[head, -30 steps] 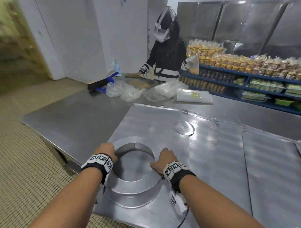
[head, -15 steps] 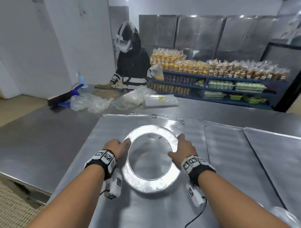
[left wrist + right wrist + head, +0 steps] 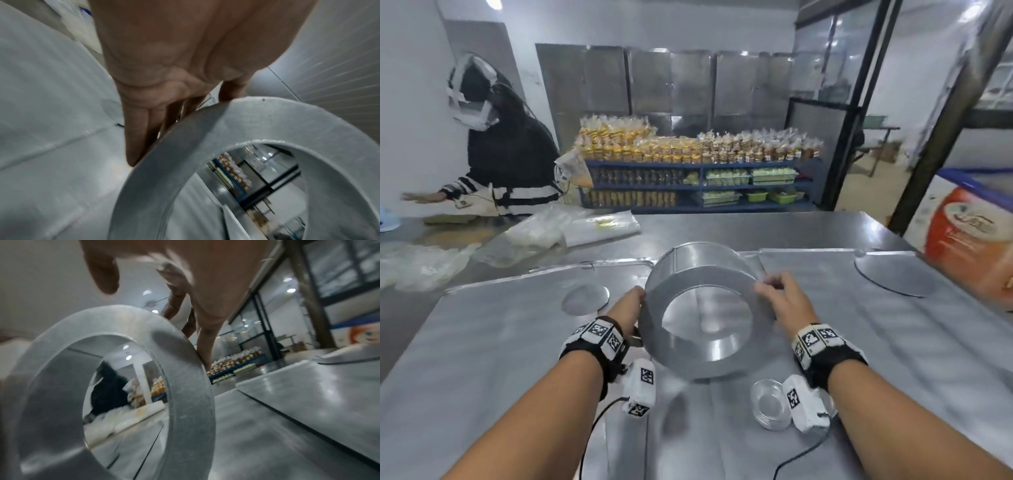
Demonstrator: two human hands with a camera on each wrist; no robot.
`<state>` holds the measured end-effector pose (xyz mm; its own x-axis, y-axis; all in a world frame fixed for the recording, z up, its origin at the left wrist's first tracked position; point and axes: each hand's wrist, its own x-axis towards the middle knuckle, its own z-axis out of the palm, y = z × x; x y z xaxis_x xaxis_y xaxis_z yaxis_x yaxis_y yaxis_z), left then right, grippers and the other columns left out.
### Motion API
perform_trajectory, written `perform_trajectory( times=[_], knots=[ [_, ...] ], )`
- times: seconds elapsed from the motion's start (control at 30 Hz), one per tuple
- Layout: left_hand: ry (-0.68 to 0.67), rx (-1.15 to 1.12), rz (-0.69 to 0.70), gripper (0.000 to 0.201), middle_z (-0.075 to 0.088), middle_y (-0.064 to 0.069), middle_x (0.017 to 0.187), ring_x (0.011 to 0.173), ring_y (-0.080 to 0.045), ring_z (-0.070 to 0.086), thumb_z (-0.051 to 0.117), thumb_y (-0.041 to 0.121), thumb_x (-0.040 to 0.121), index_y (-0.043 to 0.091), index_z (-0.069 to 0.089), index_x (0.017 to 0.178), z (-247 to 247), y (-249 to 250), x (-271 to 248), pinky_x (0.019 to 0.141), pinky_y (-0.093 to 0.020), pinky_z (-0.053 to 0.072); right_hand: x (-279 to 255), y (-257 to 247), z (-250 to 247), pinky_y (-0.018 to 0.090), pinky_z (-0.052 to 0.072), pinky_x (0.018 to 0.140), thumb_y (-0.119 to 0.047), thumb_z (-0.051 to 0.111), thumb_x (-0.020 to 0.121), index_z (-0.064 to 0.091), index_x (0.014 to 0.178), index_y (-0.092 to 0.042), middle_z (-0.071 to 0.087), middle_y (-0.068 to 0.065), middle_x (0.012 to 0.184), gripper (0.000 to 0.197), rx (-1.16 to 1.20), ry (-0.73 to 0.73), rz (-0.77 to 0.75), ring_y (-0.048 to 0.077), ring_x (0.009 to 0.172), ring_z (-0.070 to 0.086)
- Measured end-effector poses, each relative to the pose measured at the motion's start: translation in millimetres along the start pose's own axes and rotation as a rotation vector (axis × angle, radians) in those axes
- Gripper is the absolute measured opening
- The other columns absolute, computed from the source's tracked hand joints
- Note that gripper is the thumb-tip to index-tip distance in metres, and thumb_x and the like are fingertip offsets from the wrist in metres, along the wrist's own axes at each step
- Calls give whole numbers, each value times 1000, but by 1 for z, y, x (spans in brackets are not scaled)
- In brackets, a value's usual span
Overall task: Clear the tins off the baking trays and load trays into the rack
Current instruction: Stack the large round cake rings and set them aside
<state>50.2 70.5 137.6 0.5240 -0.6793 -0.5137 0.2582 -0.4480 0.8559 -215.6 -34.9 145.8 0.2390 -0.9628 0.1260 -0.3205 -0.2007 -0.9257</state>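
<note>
A wide metal ring tin [image 3: 702, 308] hangs above the flat baking trays [image 3: 510, 346], tipped on edge with its opening facing me. My left hand [image 3: 631, 305] lies with straight fingers [image 3: 139, 138] against the tin's [image 3: 205, 154] left outer wall. My right hand [image 3: 775, 291] grips the upper right rim; its fingers [image 3: 205, 352] run down the outer wall of the tin [image 3: 185, 386] and the thumb sits by the front face. Another tray [image 3: 900, 349] lies to the right.
A small round disc [image 3: 585, 298] and a large one [image 3: 893, 275] lie on the trays, a small clear dish [image 3: 770, 404] under my right wrist. Plastic bags [image 3: 544, 236] and another person [image 3: 506, 154] are at the back left, an orange sack [image 3: 969, 246] at the right edge.
Both hands have lifted the tin off the tray and tipped it from flat to on edge. My view has swung to the right along the table.
</note>
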Motion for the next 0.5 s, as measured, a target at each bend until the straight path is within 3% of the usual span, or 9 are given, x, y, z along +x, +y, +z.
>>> perform_trajectory(
  times=[0.1, 0.2, 0.3, 0.37, 0.43, 0.5],
  knots=[
    [-94, -69, 62, 15, 55, -2, 73, 57, -23, 47, 42, 18, 82, 16, 57, 80, 49, 8, -12, 59, -27, 42, 10, 15, -43, 41, 51, 93, -68, 61, 61, 64, 91, -24, 70, -3, 96, 54, 146, 154, 93, 21, 95, 67],
    [-155, -121, 124, 24, 57, 0, 88, 64, -22, 46, 40, 10, 79, 19, 60, 89, 91, 6, -13, 59, -27, 36, 19, 35, -82, 44, 50, 97, -80, 61, 63, 73, 85, -28, 72, -8, 93, 58, 175, 190, 124, 19, 97, 67],
    [-190, -175, 185, 21, 58, 3, 99, 71, -20, 44, 48, 33, 90, 22, 63, 97, 133, 6, -19, 61, -28, 35, 25, 56, -117, 51, 51, 95, -93, 58, 49, 76, 79, -27, 74, -1, 88, 75, 193, 213, 226, 24, 87, 67],
    [-227, -134, 192, 37, 59, 4, 97, 72, -19, 46, 48, 54, 94, 23, 64, 105, 161, 7, -21, 61, -28, 38, 27, 69, -138, 49, 54, 91, -95, 55, 46, 74, 79, -18, 74, 8, 86, 86, 184, 214, 286, 31, 85, 68],
    [-248, -82, 217, 35, 59, 2, 90, 74, -19, 50, 51, 52, 96, 22, 65, 105, 187, 8, -25, 64, -28, 39, 25, 81, -156, 43, 53, 81, -93, 54, 53, 74, 71, -23, 73, 8, 79, 75, 160, 224, 296, 30, 77, 67],
    [-261, -47, 260, 24, 59, 0, 89, 76, -19, 52, 55, 37, 97, 18, 65, 109, 212, 8, -29, 65, -28, 39, 24, 94, -173, 39, 46, 69, -82, 62, 59, 71, 63, -27, 68, 4, 66, 57, 144, 246, 278, 27, 67, 61]
  ],
)
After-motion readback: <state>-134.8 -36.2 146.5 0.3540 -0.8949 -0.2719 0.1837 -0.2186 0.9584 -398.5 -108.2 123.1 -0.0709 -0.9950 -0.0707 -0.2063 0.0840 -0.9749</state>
